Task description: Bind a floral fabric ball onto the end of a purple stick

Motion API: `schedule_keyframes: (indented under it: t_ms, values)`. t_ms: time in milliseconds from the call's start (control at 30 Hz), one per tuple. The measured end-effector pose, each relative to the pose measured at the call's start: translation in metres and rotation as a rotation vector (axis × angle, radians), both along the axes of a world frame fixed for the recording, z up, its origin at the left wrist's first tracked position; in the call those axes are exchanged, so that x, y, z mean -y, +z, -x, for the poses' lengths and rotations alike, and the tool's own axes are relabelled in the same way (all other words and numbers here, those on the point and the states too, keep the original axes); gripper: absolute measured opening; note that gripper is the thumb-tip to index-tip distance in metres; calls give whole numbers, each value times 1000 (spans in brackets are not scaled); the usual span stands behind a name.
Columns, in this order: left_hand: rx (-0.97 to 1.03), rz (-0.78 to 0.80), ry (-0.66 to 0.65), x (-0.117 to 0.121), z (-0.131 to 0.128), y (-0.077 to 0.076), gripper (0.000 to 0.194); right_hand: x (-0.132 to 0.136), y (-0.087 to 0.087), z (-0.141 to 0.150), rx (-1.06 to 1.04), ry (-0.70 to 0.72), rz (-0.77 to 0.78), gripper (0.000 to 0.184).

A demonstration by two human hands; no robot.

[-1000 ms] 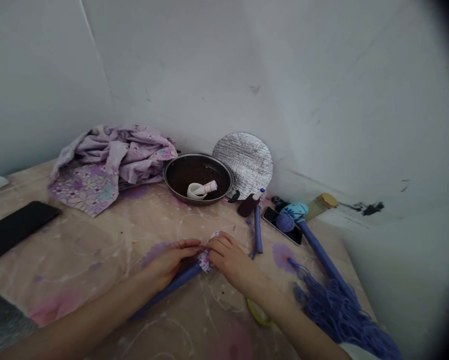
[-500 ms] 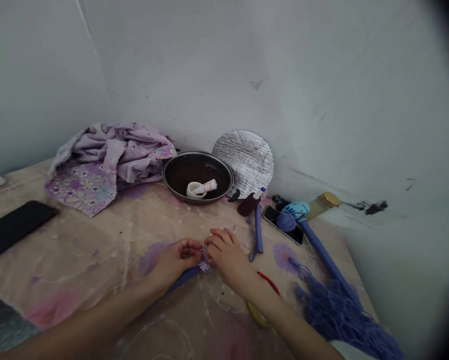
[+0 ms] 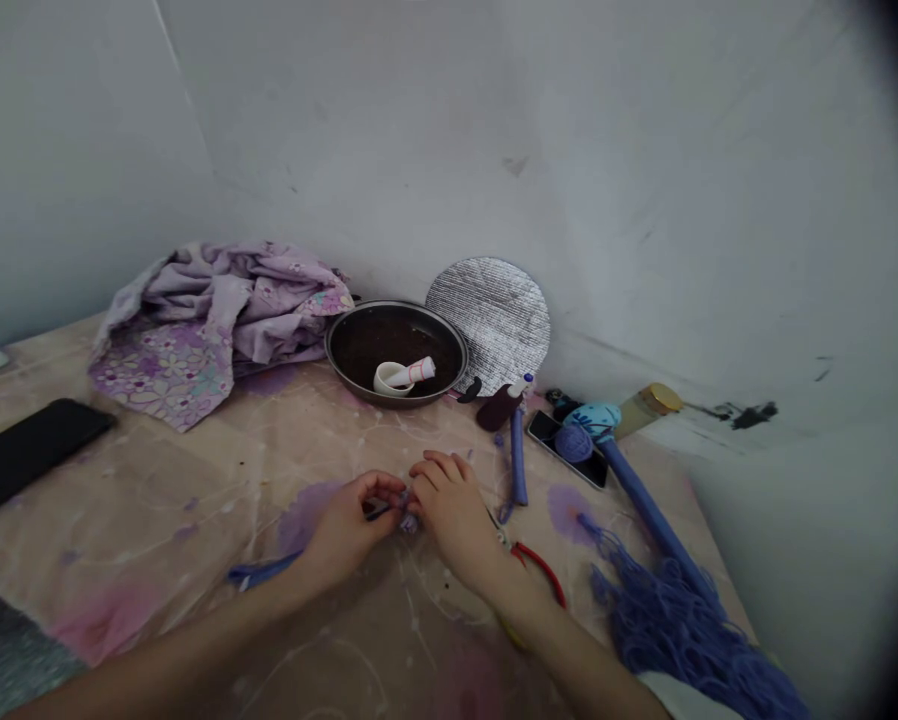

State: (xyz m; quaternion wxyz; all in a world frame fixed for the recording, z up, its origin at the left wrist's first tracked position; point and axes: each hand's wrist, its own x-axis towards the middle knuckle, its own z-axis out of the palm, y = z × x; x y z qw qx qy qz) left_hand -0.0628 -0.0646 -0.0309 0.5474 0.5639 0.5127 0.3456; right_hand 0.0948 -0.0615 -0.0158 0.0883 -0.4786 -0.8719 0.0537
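Fingers of both hands meet over a small lilac bundle of yarn or fabric (image 3: 408,522), largely covered by them. My left hand (image 3: 355,520) pinches it from the left with thumb and forefinger. My right hand (image 3: 449,512) closes on its right side, the back of the hand hiding most of the fingertips. A blue strip (image 3: 265,571) comes out to the left from beneath my left wrist. Partly under my right forearm lie pliers (image 3: 540,568) with a red handle, their jaws near the right hand.
Blue yarn strands (image 3: 666,630) and a long blue stick (image 3: 655,515) lie at right. Behind are a phone (image 3: 599,468), a yarn ball (image 3: 573,442), a jar (image 3: 648,408), a dark bottle (image 3: 498,408) and a pan (image 3: 329,355). Floral cloth (image 3: 171,380) and a black case (image 3: 36,450) sit left.
The blue strip has shifted left and now shows beyond my left wrist. My right forearm moved slightly left, so more of the pliers shows. The lilac bundle is more covered by the fingers.
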Motion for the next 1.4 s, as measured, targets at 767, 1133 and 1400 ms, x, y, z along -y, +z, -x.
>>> schedule_keyframes:
  t_ms: [767, 1133, 1400]
  values:
    - [-76, -1, 47, -5, -6, -4, 20, -15, 8, 0, 3, 12, 35, 9]
    - [-112, -68, 88, -6, -9, -14, 16, 0, 14, -4, -301, -106, -64, 18]
    - [-113, -73, 88, -7, -8, -10, 20, 61, -34, -4, -465, -262, -43, 31]
